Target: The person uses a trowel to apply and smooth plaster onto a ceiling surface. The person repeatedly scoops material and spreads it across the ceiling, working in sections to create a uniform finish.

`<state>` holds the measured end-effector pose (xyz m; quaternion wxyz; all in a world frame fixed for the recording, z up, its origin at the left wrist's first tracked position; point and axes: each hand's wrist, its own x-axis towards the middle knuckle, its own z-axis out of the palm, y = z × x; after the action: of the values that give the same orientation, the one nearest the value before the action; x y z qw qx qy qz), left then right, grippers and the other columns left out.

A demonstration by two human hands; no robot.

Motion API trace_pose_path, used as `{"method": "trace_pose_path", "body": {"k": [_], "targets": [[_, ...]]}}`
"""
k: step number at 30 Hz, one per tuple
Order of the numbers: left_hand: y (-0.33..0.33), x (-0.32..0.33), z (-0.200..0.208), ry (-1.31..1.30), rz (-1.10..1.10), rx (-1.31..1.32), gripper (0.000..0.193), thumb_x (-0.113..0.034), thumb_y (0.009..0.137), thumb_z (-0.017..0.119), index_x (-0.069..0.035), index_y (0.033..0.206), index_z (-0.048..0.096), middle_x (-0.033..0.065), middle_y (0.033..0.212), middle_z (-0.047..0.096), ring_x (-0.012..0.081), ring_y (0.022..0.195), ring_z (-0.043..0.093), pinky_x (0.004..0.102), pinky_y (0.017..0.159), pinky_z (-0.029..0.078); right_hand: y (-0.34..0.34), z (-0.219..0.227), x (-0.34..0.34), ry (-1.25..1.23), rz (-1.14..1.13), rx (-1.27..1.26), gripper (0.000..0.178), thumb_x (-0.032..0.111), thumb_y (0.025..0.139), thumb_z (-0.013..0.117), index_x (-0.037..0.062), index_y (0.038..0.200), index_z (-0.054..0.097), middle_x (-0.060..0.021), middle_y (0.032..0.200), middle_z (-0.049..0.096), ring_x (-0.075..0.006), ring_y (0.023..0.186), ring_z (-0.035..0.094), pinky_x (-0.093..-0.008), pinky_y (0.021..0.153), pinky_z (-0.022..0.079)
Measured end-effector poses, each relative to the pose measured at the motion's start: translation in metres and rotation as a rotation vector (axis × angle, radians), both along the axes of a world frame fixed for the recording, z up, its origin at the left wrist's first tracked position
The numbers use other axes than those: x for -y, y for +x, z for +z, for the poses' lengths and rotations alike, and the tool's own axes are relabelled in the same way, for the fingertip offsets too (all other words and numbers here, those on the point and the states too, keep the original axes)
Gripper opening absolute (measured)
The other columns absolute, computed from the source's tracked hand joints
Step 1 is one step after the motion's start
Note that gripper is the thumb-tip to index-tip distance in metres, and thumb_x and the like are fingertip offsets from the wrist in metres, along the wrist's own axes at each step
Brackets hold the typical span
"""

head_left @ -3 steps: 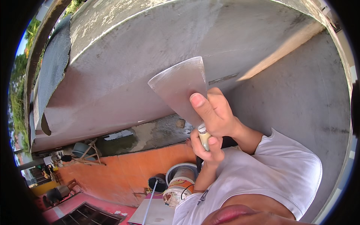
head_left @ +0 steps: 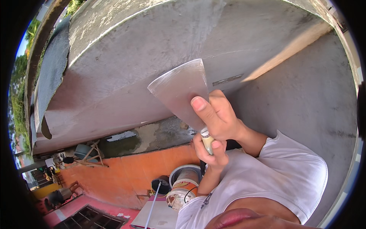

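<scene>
A wide putty knife (head_left: 183, 89) with a fan-shaped metal blade and a cream-coloured handle is held up in front of the grey plastered wall (head_left: 126, 65). My left hand (head_left: 213, 150) is closed around the handle, just below the metal collar. Above it, my right hand (head_left: 221, 116) grips the lower part of the blade, with its thumb pressed flat on the face. The right fingers behind the blade are partly hidden. Whitish smears run along the blade's wide edge. The blade overlaps the wall in view; whether it touches cannot be told.
Below the wall runs a wet concrete strip (head_left: 152, 137) beside an orange wall (head_left: 126, 171). A paint-smeared bucket (head_left: 178, 197), a dark bucket (head_left: 164, 186) and a wooden trestle (head_left: 91, 156) stand about. A grey sheet (head_left: 55, 68) hangs at upper left. Another person (head_left: 57, 197) is at lower left.
The putty knife and my right hand have shifted very slightly left. My grip with both hands is the same.
</scene>
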<state>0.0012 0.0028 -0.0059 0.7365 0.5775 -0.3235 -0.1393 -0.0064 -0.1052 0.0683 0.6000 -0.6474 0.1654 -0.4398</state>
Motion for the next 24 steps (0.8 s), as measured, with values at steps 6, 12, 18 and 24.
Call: {"method": "trace_pose_path", "body": {"k": [6, 12, 18, 24], "targets": [[-0.005, -0.010, 0.000, 0.044, -0.069, -0.089, 0.047, -0.043, 0.097, 0.052, 0.003, 0.108, 0.048, 0.0046, 0.079, 0.051, 0.0068, 0.058, 0.044, 0.0216, 0.052, 0.033, -0.003, -0.005, -0.002, -0.013, -0.007, 0.001, 0.048, 0.028, 0.106, 0.046, 0.0001, 0.067, 0.047, -0.0046, 0.053, 0.040, -0.0114, 0.050, 0.035, -0.0313, 0.045, 0.032], [0.002, -0.030, 0.003, 0.060, -0.169, -0.032, 0.058, -0.044, 0.096, 0.055, 0.007, 0.120, 0.044, 0.0096, 0.085, 0.055, 0.0095, 0.053, 0.046, 0.0234, 0.050, 0.038, -0.006, -0.017, -0.006, 0.103, 0.218, 0.092, 0.054, 0.039, 0.108, 0.039, 0.0016, 0.071, 0.054, -0.0027, 0.055, 0.048, -0.0090, 0.050, 0.043, -0.0294, 0.045, 0.035], [0.015, -0.068, 0.045, -0.030, -0.562, -0.457, 0.069, -0.039, 0.100, 0.049, 0.012, 0.140, 0.027, 0.0124, 0.089, 0.052, 0.0111, 0.054, 0.046, 0.0236, 0.046, 0.037, -0.013, -0.025, -0.013, 0.523, 0.835, 0.108, 0.062, 0.051, 0.106, 0.029, 0.0046, 0.076, 0.056, -0.0005, 0.069, 0.049, -0.0064, 0.055, 0.039, -0.0233, 0.048, 0.033], [0.014, -0.043, 0.051, 0.017, -0.456, -0.555, 0.042, -0.036, 0.103, 0.039, 0.005, 0.111, 0.042, 0.0086, 0.079, 0.052, 0.0089, 0.049, 0.043, 0.0214, 0.044, 0.034, -0.008, -0.002, -0.016, 0.195, 0.177, -0.034, 0.047, 0.033, 0.106, 0.044, -0.0015, 0.079, 0.060, -0.0023, 0.060, 0.055, -0.0076, 0.057, 0.051, -0.0258, 0.053, 0.040]]}}
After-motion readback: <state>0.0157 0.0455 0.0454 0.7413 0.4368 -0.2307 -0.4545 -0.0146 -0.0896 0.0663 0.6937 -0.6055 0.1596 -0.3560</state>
